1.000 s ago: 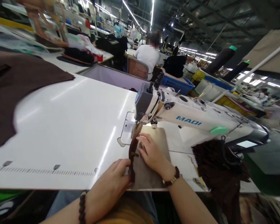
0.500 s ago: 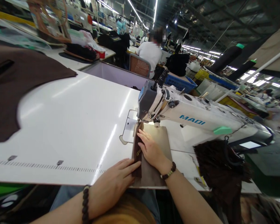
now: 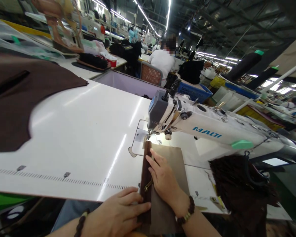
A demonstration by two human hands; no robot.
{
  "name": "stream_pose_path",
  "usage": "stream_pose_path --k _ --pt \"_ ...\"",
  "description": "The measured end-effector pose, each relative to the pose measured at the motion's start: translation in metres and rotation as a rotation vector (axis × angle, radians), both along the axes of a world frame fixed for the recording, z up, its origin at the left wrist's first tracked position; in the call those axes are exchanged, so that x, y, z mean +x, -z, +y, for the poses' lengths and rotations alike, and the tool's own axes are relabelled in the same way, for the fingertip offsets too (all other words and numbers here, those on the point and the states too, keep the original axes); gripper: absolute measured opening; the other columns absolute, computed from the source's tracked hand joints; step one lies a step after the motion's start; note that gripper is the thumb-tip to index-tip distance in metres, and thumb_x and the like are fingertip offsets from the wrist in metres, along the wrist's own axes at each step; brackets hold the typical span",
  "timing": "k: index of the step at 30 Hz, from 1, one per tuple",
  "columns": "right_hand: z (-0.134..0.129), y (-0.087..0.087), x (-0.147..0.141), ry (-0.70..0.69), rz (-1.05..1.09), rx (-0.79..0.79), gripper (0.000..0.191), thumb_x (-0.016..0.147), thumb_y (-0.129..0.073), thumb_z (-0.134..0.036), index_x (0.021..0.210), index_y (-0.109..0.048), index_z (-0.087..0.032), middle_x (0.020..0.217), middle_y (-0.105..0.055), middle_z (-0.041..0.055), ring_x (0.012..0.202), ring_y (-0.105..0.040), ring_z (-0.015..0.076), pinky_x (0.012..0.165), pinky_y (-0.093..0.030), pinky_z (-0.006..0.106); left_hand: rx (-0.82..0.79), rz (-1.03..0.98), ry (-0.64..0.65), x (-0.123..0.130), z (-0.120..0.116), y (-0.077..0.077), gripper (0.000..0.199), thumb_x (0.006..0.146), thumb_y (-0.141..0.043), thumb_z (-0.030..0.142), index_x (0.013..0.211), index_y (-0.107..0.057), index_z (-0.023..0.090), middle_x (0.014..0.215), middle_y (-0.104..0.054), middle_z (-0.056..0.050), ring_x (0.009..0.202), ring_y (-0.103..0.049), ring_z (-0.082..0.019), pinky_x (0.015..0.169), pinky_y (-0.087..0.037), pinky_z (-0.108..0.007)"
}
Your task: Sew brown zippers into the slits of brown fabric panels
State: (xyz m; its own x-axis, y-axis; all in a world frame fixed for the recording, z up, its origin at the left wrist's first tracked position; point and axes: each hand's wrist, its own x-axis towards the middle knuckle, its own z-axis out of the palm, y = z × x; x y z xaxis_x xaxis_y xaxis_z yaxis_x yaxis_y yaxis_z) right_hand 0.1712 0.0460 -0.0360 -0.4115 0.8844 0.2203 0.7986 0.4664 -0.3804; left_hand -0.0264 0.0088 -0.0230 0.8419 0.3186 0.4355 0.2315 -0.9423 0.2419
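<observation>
On the white sewing table [image 3: 76, 131] stands a MAQI industrial sewing machine [image 3: 207, 125], with a dark brown fabric panel [image 3: 14, 95] well off to the left. Just before the presser foot [image 3: 150, 134] lies a tan lining [image 3: 167, 158], a brown strip [image 3: 146, 164] along its left edge, a small brass zipper pull [image 3: 148, 186] on it. Both hands are open, gripping nothing: the left hand [image 3: 115, 210] lies flat against the strip, and the right hand [image 3: 164, 177] presses down on strip and lining, fingers spread.

The left hand [image 3: 115, 212] presses a dark brown zippered strip [image 3: 146, 171] while the right hand [image 3: 164, 177] lies flat across it and a tan fabric panel [image 3: 169, 158], just below a MAQI sewing machine [image 3: 202, 126]
</observation>
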Motion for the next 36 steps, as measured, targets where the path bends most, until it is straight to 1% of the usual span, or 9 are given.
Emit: stream_pose_path --k 4,10,15,19,21,24,29,32,36 --pt "0.003 0.002 -0.001 0.002 -0.012 0.037 0.038 0.086 -0.038 -0.013 0.121 -0.053 -0.015 0.135 -0.043 0.0108 0.12 -0.042 0.0231 0.101 -0.039 0.046 -0.047 -0.059 -0.018 0.002 -0.002 0.003 0.028 0.095 -0.036 0.016 0.082 -0.061 0.019 0.114 -0.062 0.002 0.098 -0.053 -0.012 0.101 -0.034 -0.025" --pt "0.002 0.004 0.001 -0.005 -0.049 0.012 0.039 0.086 -0.036 -0.013 0.122 -0.051 -0.012 0.136 -0.042 0.0098 0.128 -0.033 0.0246 0.104 -0.034 0.049 -0.137 -0.049 0.011 0.001 -0.004 0.02 0.016 0.088 -0.05 0.014 0.082 -0.062 0.022 0.115 -0.062 0.002 0.1 -0.055 -0.012 0.1 -0.038 -0.024" --pt "0.005 0.0 -0.001 0.01 -0.098 -0.018 0.043 0.087 -0.038 -0.015 0.129 -0.045 -0.012 0.137 -0.041 0.0084 0.125 -0.037 0.0245 0.104 -0.034 0.046 -0.138 0.021 0.04 0.001 -0.003 0.006 0.016 0.089 -0.048 0.016 0.079 -0.06 0.019 0.117 -0.061 0.002 0.104 -0.055 -0.013 0.103 -0.035 -0.026" --pt "0.007 0.0 -0.002 0.021 -0.108 -0.019 0.043 0.086 -0.041 -0.015 0.13 -0.045 -0.016 0.136 -0.042 0.0065 0.122 -0.04 0.0238 0.103 -0.035 0.046 -0.173 0.024 0.055 -0.003 0.002 -0.013 0.014 0.088 -0.048 0.014 0.089 -0.061 0.019 0.114 -0.063 0.0 0.105 -0.055 -0.012 0.103 -0.036 -0.023" --pt "0.007 0.003 -0.001 0.022 -0.115 -0.022 0.043 0.087 -0.04 -0.015 0.129 -0.046 -0.015 0.137 -0.041 0.0073 0.123 -0.038 0.0242 0.103 -0.034 0.048 -0.172 0.006 0.018 -0.006 0.016 -0.02 0.021 0.088 -0.042 0.011 0.096 -0.061 0.018 0.113 -0.063 -0.003 0.103 -0.056 -0.012 0.099 -0.04 -0.024" --pt "0.007 0.006 -0.001 0.012 -0.132 -0.047 0.044 0.088 -0.036 -0.015 0.131 -0.042 -0.015 0.14 -0.036 0.007 0.128 -0.033 0.026 0.105 -0.028 0.054 -0.113 0.011 -0.133 -0.005 0.054 -0.02 0.03 0.089 -0.033 0.007 0.103 -0.06 0.015 0.113 -0.061 -0.008 0.103 -0.056 -0.016 0.091 -0.047 -0.03" --pt "0.008 0.003 -0.002 -0.002 -0.166 -0.122 0.047 0.088 -0.033 -0.013 0.134 -0.038 -0.013 0.142 -0.032 0.0081 0.132 -0.027 0.0273 0.105 -0.024 0.058 0.019 0.15 -0.179 0.01 0.116 0.003 0.022 0.09 -0.043 0.012 0.106 -0.058 0.008 0.109 -0.061 -0.012 0.102 -0.055 -0.022 0.09 -0.046 -0.039" --pt "0.007 0.001 -0.002 -0.01 -0.172 -0.132 0.047 0.087 -0.034 -0.012 0.134 -0.038 -0.012 0.143 -0.031 0.0087 0.133 -0.025 0.0277 0.105 -0.024 0.058 0.018 0.207 -0.198 0.014 0.126 0.015 0.02 0.088 -0.051 0.016 0.104 -0.059 0.009 0.105 -0.061 -0.01 0.1 -0.055 -0.022 0.089 -0.046 -0.039" --pt "0.011 0.001 0.001 -0.013 -0.164 -0.131 0.048 0.086 -0.035 -0.012 0.134 -0.038 -0.012 0.143 -0.03 0.0091 0.132 -0.026 0.0277 0.104 -0.025 0.059 0.048 0.242 -0.21 0.016 0.125 0.018 0.021 0.087 -0.053 0.021 0.105 -0.058 0.011 0.105 -0.059 -0.008 0.1 -0.053 -0.022 0.09 -0.043 -0.038"
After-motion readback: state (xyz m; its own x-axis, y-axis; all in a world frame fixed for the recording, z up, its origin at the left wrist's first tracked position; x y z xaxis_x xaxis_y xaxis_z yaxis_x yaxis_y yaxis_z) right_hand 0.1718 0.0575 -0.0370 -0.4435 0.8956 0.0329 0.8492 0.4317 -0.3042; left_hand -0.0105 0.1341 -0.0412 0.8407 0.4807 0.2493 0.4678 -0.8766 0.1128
